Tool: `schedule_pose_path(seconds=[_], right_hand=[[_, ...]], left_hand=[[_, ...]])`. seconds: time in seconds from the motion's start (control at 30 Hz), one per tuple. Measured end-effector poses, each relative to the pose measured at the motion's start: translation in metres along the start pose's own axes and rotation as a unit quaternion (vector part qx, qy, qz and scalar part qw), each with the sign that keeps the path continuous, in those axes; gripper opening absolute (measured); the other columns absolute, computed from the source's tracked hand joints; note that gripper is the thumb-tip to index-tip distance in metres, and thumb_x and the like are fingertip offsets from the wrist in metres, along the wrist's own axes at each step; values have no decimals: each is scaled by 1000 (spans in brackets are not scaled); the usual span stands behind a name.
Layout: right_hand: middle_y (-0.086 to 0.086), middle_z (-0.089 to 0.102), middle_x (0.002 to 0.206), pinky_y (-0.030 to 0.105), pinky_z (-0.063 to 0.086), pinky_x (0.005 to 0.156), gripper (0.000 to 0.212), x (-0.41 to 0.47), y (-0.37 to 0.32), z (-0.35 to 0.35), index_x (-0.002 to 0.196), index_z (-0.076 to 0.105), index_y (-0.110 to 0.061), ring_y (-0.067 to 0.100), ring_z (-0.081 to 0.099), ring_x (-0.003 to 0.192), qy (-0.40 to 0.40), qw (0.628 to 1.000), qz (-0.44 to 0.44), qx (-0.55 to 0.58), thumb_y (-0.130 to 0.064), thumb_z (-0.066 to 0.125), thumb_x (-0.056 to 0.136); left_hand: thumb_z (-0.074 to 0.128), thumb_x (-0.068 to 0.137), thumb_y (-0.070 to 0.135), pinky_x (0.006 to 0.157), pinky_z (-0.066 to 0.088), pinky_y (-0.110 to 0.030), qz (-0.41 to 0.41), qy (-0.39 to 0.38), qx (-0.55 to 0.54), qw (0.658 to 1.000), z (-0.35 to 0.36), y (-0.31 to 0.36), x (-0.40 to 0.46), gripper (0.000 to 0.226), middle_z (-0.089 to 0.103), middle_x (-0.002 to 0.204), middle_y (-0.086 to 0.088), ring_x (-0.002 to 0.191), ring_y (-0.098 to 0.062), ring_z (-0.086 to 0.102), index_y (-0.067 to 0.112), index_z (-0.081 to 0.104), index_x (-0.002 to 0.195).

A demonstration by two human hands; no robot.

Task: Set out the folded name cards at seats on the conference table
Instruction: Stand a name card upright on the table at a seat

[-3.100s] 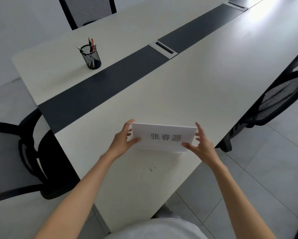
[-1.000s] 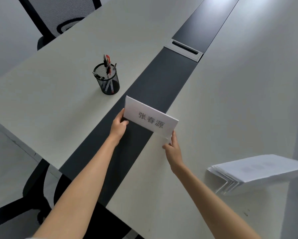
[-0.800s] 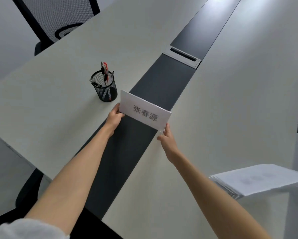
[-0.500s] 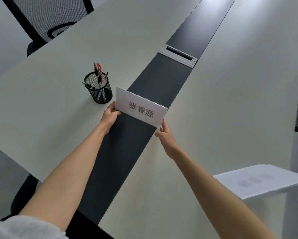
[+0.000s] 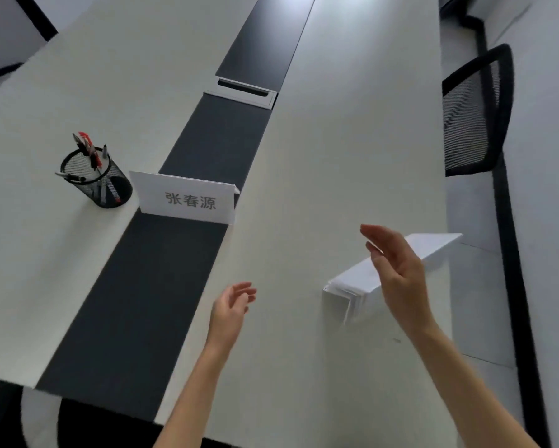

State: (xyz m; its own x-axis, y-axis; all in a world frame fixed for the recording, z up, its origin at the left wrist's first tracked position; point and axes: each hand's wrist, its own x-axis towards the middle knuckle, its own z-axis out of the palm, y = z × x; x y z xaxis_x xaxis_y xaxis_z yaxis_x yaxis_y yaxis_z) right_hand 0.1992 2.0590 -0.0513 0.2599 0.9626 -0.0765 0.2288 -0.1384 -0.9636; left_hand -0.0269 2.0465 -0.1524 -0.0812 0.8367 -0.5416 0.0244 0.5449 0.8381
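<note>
1 name card [image 5: 186, 199] stands on the dark strip just beside the pen cup [image 5: 94, 178], and nobody is touching it. Both the left hand [image 5: 230, 307] and the right hand [image 5: 395, 273] have loose, empty fingers. The right hand is in front of the stack of folded cards [image 5: 385, 273], well away from the pen cup, so I think it should pinch only the top 1 by its fold.

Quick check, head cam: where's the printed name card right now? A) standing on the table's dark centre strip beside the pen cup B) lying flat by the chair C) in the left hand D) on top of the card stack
A: the name card stands by itself on the dark centre strip next to the pen cup, and both hands are away from it, holding nothing.
</note>
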Motion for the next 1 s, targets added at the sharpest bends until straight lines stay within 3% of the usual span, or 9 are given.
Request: schedule_pose_path(seconds=[0.17, 0.27, 0.33, 0.4, 0.53, 0.6, 0.67, 0.83, 1.0], right_hand=[[1, 59, 118, -2, 37, 85, 39, -11, 37, -86, 118, 56, -11, 12, 55, 111, 181, 974, 47, -127, 4, 42, 86], [4, 52, 134, 20, 37, 99, 41, -10, 63, -115, 127, 48, -12, 17, 47, 124, 190, 967, 102, -134, -4, 42, 88], [3, 44, 143, 30, 33, 106, 43, -6, 77, -128, 135, 40, -15, 18, 40, 131, 154, 972, 133, -115, -13, 42, 91], [2, 35, 149, 29, 28, 107, 48, 2, 87, -139, 140, 32, -18, 17, 34, 136, 105, 980, 145, -86, -23, 42, 94], [4, 30, 152, 33, 22, 111, 59, 30, 99, -155, 144, 23, -22, 20, 29, 139, -23, 985, 157, -61, -44, 39, 92], [5, 36, 149, 41, 24, 115, 77, 46, 104, -161, 142, 30, -23, 22, 35, 136, -87, 981, 156, -69, -65, 39, 78], [6, 40, 146, 46, 28, 113, 88, 63, 110, -168, 140, 34, -21, 23, 38, 133, -141, 976, 155, -64, -72, 38, 68], [10, 38, 148, 46, 28, 114, 92, 87, 121, -186, 142, 29, -18, 23, 36, 135, -257, 956, 118, -73, -73, 39, 69], [4, 36, 149, 42, 24, 116, 69, 93, 123, -202, 145, 15, -35, 21, 32, 138, -326, 938, 89, -79, -60, 41, 85]], left_hand=[[45, 91, 9, 90, 46, -28, 26, -130, 43, 990, 76, -4, -48, 30, 64, 106, -4, 102, -19, 59, 19, 49, 118], [44, 92, 18, 93, 35, -25, 46, -158, 64, 984, 104, 3, -61, 45, 55, 119, 2, 112, -11, 51, 29, 35, 135], [42, 93, 22, 95, 29, -22, 57, -169, 69, 982, 121, 8, -67, 52, 48, 123, 12, 116, -6, 44, 31, 23, 141], [40, 94, 25, 97, 26, -19, 65, -172, 65, 981, 137, 11, -69, 55, 39, 126, 23, 119, -1, 37, 30, 16, 144], [37, 89, 50, 116, 20, -35, 81, -120, 46, 988, 164, 6, -67, 60, 24, 152, 9, 137, -10, 27, 35, 16, 143], [36, 77, 66, 117, 22, -40, 93, -57, 22, 994, 175, 1, -67, 69, 30, 151, 3, 138, -14, 30, 37, 26, 139], [36, 71, 69, 114, 29, -42, 100, 10, -13, 995, 191, -1, -69, 69, 41, 144, -3, 132, -18, 39, 35, 38, 131], [40, 83, 48, 98, 40, -38, 108, 128, -62, 984, 235, -16, -88, 33, 53, 110, 0, 99, -15, 50, 32, 45, 112], [43, 93, 26, 66, 47, -10, 89, 158, -68, 981, 258, -26, -111, 25, 57, 92, 5, 81, -6, 55, 25, 41, 117]])
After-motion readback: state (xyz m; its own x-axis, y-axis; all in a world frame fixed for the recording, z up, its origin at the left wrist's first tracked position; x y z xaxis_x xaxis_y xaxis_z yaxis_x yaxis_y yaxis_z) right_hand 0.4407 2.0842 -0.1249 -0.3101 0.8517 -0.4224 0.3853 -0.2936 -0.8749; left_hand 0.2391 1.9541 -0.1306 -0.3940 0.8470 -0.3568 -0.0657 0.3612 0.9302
